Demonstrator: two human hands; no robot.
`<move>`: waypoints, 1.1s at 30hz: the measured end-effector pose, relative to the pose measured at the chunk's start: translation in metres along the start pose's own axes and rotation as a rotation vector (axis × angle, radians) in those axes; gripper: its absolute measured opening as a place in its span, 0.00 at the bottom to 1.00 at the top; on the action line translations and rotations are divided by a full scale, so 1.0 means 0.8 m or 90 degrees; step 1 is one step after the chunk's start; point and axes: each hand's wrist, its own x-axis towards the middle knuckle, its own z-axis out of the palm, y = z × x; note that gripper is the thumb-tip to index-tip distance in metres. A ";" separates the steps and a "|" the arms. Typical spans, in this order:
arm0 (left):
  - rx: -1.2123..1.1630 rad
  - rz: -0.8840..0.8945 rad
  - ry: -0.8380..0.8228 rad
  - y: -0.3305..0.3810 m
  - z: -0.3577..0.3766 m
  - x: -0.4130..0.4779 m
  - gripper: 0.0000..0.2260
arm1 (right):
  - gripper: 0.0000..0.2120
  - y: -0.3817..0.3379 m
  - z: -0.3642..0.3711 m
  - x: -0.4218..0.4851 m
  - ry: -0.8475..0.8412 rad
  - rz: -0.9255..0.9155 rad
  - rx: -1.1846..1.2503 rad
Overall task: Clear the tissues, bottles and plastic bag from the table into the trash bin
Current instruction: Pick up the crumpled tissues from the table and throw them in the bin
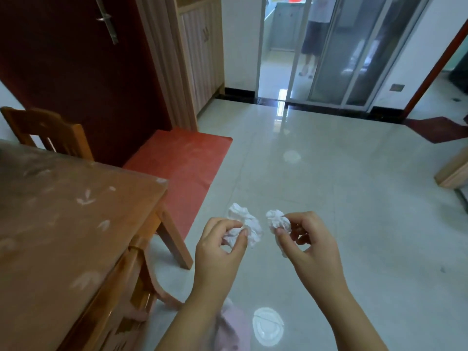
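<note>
My left hand (219, 252) pinches a crumpled white tissue (244, 224) between thumb and fingers, held over the floor to the right of the table. My right hand (311, 245) grips a second, smaller crumpled tissue (277, 221) close beside the first; the two tissues are a small gap apart. The wooden table (58, 224) with a glass top fills the left side. No bottle, plastic bag or trash bin shows in this view.
A wooden chair (50, 133) stands behind the table and another chair (136, 282) is tucked at its near right side. A red mat (184, 160) lies before the dark red door. A person stands behind the glass sliding doors (314, 39). Pale tiled floor (329, 186) spreads ahead.
</note>
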 end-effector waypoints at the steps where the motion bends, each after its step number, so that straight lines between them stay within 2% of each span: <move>1: -0.001 0.004 0.005 -0.010 0.005 0.023 0.14 | 0.13 0.004 0.010 0.023 -0.002 -0.003 -0.003; 8: -0.031 -0.041 0.093 -0.070 0.007 0.208 0.09 | 0.10 -0.005 0.102 0.207 -0.084 -0.049 -0.035; 11: -0.031 -0.034 0.132 -0.096 -0.006 0.278 0.04 | 0.10 -0.016 0.141 0.279 -0.080 -0.077 -0.016; 14: 0.000 -0.051 0.135 -0.124 -0.017 0.328 0.05 | 0.09 -0.021 0.185 0.328 -0.100 -0.091 0.003; 20: 0.052 -0.106 0.185 -0.170 -0.034 0.379 0.07 | 0.08 -0.016 0.269 0.393 -0.209 -0.113 0.043; 24: 0.105 -0.129 0.251 -0.202 -0.036 0.432 0.08 | 0.14 -0.002 0.317 0.459 -0.259 -0.146 0.068; 28: 0.155 -0.135 0.323 -0.236 -0.022 0.511 0.07 | 0.15 0.013 0.364 0.547 -0.306 -0.176 0.092; 33: 0.170 -0.152 0.336 -0.263 0.006 0.638 0.10 | 0.12 0.025 0.414 0.683 -0.341 -0.196 0.115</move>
